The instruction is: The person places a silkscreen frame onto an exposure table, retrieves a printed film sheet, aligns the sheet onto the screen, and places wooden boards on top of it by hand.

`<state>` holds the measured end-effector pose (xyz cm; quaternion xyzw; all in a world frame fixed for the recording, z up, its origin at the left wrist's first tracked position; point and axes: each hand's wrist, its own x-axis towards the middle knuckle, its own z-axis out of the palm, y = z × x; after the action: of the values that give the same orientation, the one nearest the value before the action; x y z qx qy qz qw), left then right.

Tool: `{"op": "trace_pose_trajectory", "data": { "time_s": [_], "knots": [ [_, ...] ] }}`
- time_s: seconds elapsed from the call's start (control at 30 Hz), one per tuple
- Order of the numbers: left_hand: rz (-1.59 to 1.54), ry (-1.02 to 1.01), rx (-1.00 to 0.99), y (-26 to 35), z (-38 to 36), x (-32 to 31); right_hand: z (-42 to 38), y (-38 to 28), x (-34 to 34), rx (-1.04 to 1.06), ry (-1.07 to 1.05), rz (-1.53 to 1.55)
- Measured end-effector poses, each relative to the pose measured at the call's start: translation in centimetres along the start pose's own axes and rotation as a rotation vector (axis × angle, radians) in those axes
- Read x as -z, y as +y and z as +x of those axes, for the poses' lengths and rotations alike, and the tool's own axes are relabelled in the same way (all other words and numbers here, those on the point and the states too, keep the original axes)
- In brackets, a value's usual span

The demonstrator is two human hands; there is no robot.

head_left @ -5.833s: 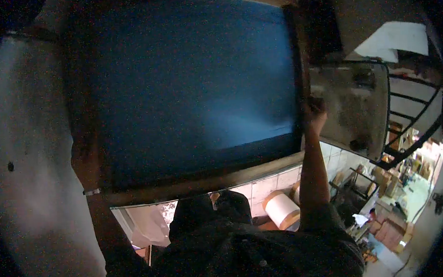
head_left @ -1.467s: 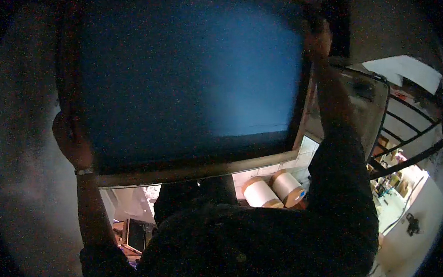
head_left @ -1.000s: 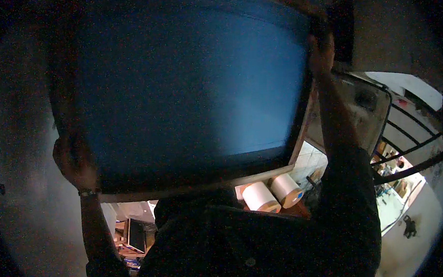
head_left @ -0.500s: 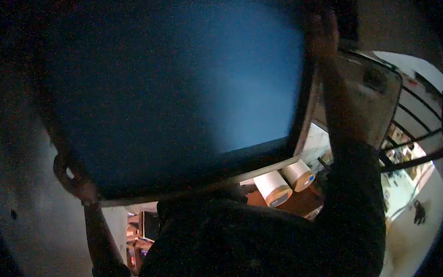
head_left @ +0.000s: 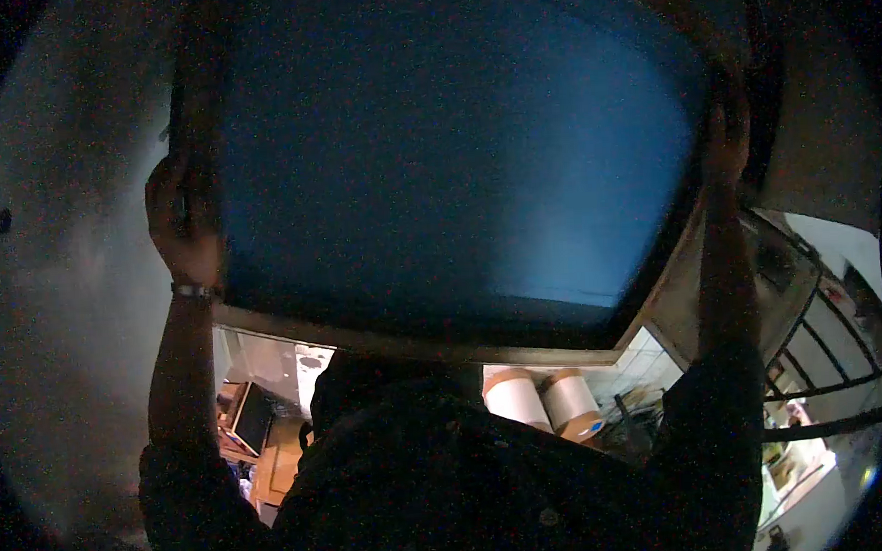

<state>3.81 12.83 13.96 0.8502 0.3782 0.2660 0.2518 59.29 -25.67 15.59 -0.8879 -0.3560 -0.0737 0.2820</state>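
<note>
A large framed screen (head_left: 425, 167) fills most of the view, raised before me. Its surface is dark blue, with a brighter patch toward the right, inside a dark border and a pale outer edge. My left hand (head_left: 187, 224) is closed on its left side, above the lower left corner; a band shows at that wrist. On the opposite side my right hand (head_left: 728, 136) grips the edge higher up, its fingers mostly lost in shadow. The top of the screen runs out of view.
Below the screen lie two large pale rolls (head_left: 515, 399) with brown ends. A dark metal railing (head_left: 824, 355) curves along the right. Wooden furniture (head_left: 277, 472) shows at lower left. A grey wall (head_left: 75, 325) stands close on the left.
The screen has shifted right in view and tilted, its lower left corner now higher. My left hand is higher up the left side; my right hand appears further right and lower.
</note>
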Motion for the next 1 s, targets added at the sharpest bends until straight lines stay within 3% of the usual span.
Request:
{"op": "trace_pose_trajectory", "data": {
  "time_s": [0.13, 0.27, 0.33, 0.4, 0.47, 0.57, 0.67, 0.77, 0.87, 1.0],
  "knots": [
    [-0.091, 0.01, 0.032, -0.6, -0.2, -0.7, -0.1, 1.7, -0.3, 0.07, 0.007, -0.021],
    [0.189, -0.062, 0.033, -0.1, 0.4, -0.3, -0.9, 5.0, -1.9, 0.102, 0.0, -0.089],
    [0.33, -0.163, 0.087, -2.9, -0.1, 0.2, -1.6, 10.9, -2.5, 0.03, 0.003, -0.218],
    [-0.028, -0.045, 0.082, -4.1, -0.6, -0.1, -1.2, 19.3, -3.9, -0.128, 0.004, -0.266],
    [-0.113, -0.04, 0.078, -3.9, -0.7, -0.3, -1.4, 0.7, -1.3, -0.125, 0.073, 0.208],
    [-0.217, 0.001, 0.081, -2.1, -0.4, -0.8, -1.3, 1.0, -1.0, -0.176, 0.064, 0.218],
    [0.031, -0.041, 0.096, -2.6, 0.0, -0.2, -1.5, 2.7, -1.1, -0.17, 0.078, 0.093],
    [0.01, -0.039, 0.108, -3.6, -0.1, -0.4, -1.6, 2.3, -1.1, -0.132, 0.1, 0.116],
    [-0.011, -0.04, -0.017, -5.3, -0.2, -0.5, -1.3, 1.7, -0.8, -0.095, 0.127, 0.132],
    [0.003, -0.063, 0.106, -3.5, 0.6, -1.3, -1.1, 2.1, -1.2, -0.075, 0.167, 0.215]
  ]
}}
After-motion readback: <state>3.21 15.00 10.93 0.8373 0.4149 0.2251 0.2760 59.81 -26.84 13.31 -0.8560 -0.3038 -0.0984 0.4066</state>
